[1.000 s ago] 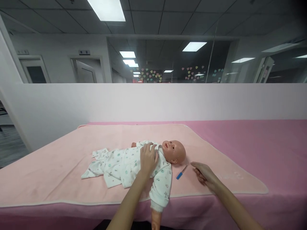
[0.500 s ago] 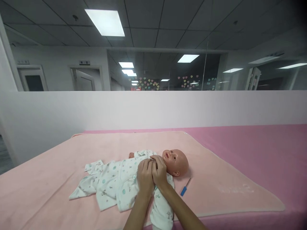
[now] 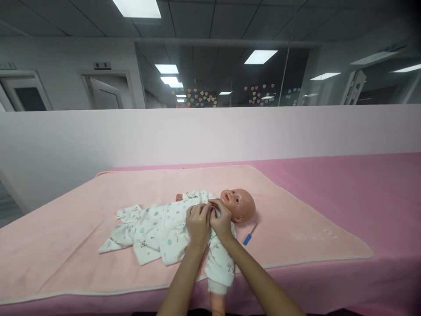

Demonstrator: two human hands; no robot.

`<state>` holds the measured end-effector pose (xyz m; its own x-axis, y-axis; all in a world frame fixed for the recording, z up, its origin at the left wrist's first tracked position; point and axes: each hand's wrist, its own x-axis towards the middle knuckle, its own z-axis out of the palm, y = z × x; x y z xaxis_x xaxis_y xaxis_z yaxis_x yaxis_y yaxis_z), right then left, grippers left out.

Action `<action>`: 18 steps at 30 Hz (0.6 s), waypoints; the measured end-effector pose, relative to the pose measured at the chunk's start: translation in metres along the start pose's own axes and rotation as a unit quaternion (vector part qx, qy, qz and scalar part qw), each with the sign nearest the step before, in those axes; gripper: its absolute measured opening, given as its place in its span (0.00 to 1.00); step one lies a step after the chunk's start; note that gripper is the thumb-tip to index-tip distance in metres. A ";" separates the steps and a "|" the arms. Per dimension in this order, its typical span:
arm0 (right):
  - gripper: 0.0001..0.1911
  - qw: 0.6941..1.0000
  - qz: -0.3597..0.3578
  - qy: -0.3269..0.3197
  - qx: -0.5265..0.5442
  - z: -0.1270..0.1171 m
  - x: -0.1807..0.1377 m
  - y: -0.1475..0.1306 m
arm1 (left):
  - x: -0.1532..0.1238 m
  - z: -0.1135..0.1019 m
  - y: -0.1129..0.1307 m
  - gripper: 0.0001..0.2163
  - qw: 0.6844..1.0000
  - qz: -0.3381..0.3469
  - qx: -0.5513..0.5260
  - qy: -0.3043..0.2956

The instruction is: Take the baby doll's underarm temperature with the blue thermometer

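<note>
A baby doll [image 3: 242, 205] lies on its back, head to the right, dressed in a white printed baby outfit [image 3: 154, 232]. Its near arm, in a white sleeve [image 3: 221, 263], reaches toward me past the table's front edge. On the doll's upper chest, just below the chin, my left hand [image 3: 199, 221] has its fingers curled onto the outfit's cloth. Beside it and touching it, my right hand [image 3: 221, 219] bends thumb and fingers together at the neckline. The fingertips partly hide what they pinch; it appears to be the cloth there.
A small blue-handled tool with a thin metal shaft [image 3: 247, 238] lies near the doll's head. Underneath is a peach blanket [image 3: 296, 237] on a pink table cover [image 3: 378, 197]. A white low wall [image 3: 263, 131] stands behind, with glass above it.
My view has tilted down, so the scene sits higher and more of the table's front edge and the doll's near hand show. Both hands stay at the neckline; the right fingers have bent more.
</note>
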<state>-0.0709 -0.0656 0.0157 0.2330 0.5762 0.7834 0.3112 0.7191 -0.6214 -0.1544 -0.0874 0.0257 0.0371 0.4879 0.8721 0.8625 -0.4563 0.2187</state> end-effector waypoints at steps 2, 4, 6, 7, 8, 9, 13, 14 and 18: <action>0.17 1.000 -0.009 0.012 -0.005 0.001 0.001 0.001 | 0.000 0.001 0.000 0.08 1.000 -0.008 -0.006 0.008; 0.16 1.000 -0.017 0.024 -0.009 0.000 0.001 0.001 | 0.000 0.002 0.001 0.08 1.000 -0.016 -0.008 0.007; 0.15 0.999 -0.019 0.029 -0.012 0.000 0.001 0.000 | 0.000 0.002 0.001 0.08 1.000 -0.021 -0.008 0.002; 0.14 0.999 -0.016 0.032 -0.012 -0.001 0.001 -0.001 | 0.000 0.002 0.001 0.08 1.000 -0.023 -0.008 0.001; 0.13 0.999 -0.012 0.033 -0.011 -0.001 0.001 -0.001 | 0.001 0.002 0.002 0.09 1.000 -0.026 -0.009 0.000; 0.13 0.999 -0.007 0.033 -0.008 -0.002 0.001 -0.001 | 0.001 0.002 0.002 0.09 1.000 -0.027 -0.009 -0.001; 0.12 1.000 0.006 0.025 -0.008 -0.003 0.000 -0.001 | 0.002 0.001 0.003 0.09 1.000 -0.029 -0.006 -0.004; 0.12 1.000 0.008 0.024 -0.013 -0.003 0.000 0.000 | 0.002 0.001 0.003 0.09 1.000 -0.030 -0.004 -0.004; 0.11 0.999 0.005 0.036 -0.036 -0.001 -0.001 0.002 | 0.002 0.000 0.003 0.08 0.999 -0.034 -0.001 -0.005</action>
<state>-0.0691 -0.0651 0.0137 0.3003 0.5515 0.7782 0.3741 0.6824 -0.6280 -0.1516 -0.0874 0.0284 -0.0167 0.5245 0.8512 0.8619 -0.4240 0.2782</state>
